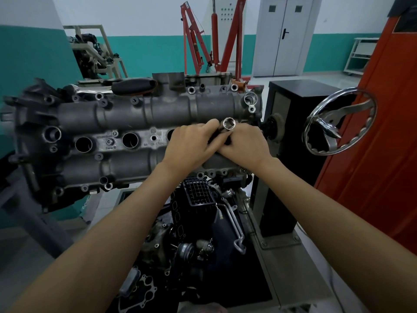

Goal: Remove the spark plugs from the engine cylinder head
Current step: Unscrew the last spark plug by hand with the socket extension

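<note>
Hands: left (191,143), right (244,144) grip socket (228,124) (upright) | handwheel (340,123) near right

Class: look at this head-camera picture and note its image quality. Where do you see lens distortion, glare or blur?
Head view: wide-angle bending bows the orange cabinet and stretches the forearms at the bottom edge; glare shines on the handwheel and the socket held between the left hand and right hand; the cylinder head's left end looks slightly smeared.
</note>
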